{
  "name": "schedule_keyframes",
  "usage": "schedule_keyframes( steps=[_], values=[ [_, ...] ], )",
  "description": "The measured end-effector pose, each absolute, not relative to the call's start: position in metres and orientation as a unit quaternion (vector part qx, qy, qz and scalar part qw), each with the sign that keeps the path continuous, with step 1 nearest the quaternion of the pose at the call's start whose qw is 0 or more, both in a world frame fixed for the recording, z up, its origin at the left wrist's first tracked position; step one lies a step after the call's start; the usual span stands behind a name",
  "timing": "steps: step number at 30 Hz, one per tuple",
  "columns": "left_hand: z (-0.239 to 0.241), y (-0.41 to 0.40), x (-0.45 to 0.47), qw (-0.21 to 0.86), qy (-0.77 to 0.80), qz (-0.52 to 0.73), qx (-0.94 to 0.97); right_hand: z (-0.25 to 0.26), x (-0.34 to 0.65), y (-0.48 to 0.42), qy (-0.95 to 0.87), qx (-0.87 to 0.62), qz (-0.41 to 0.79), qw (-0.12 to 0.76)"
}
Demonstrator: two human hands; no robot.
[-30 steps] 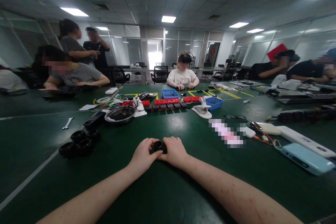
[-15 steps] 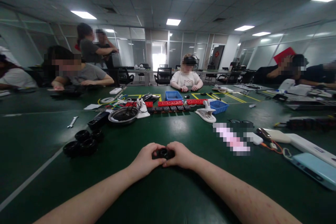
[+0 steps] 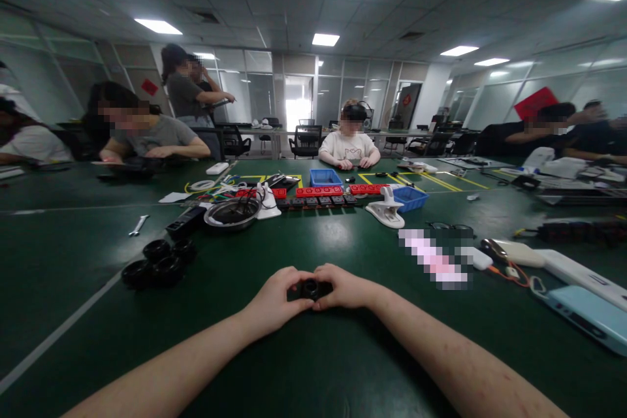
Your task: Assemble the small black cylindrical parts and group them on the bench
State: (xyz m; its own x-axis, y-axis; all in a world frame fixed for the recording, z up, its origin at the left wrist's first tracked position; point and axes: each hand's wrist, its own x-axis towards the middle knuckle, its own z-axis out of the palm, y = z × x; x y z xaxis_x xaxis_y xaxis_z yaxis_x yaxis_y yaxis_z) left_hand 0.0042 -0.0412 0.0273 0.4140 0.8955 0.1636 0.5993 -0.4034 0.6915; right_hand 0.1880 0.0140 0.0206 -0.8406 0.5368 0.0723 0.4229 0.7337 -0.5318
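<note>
A small black round part [image 3: 310, 288] with a central hole sits between my two hands just above the green table [image 3: 313, 366]. My left hand [image 3: 277, 300] grips its left side with fingers curled over the top. My right hand [image 3: 345, 288] grips its right side, thumb toward the part. Both forearms reach in from the bottom edge. Most of the part is hidden by my fingers.
Several black round parts [image 3: 157, 264] lie at the left, with a wrench [image 3: 138, 225] beyond. A round black dish [image 3: 232, 212], red and black blocks [image 3: 318, 194], blue bins [image 3: 325, 177] and a white clamp [image 3: 386, 209] sit mid-table. Phones [image 3: 582, 313] lie right. People sit around the table.
My hands and the black part stayed together, turning it slightly so its hole faces me. The view swung a little, and a standing person at the back left moved rightward.
</note>
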Motion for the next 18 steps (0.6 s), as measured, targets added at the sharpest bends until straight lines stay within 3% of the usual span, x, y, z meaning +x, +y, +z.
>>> schedule_keyframes(
  steps=[3,10,13,18],
  values=[
    [0.028,-0.044,0.007,0.281,0.467,0.265,0.795,0.02,0.187,0.01,-0.923,-0.285,0.237,0.105],
    [0.018,-0.044,0.013,0.228,0.542,0.314,0.746,0.007,0.165,-0.011,-0.88,-0.456,0.038,0.127],
    [0.019,-0.042,0.01,0.231,0.528,0.312,0.756,0.007,0.167,-0.008,-0.889,-0.432,0.065,0.14],
    [0.025,-0.039,0.0,0.233,0.472,0.302,0.795,0.014,0.182,0.002,-0.903,-0.347,0.209,0.143]
  ],
)
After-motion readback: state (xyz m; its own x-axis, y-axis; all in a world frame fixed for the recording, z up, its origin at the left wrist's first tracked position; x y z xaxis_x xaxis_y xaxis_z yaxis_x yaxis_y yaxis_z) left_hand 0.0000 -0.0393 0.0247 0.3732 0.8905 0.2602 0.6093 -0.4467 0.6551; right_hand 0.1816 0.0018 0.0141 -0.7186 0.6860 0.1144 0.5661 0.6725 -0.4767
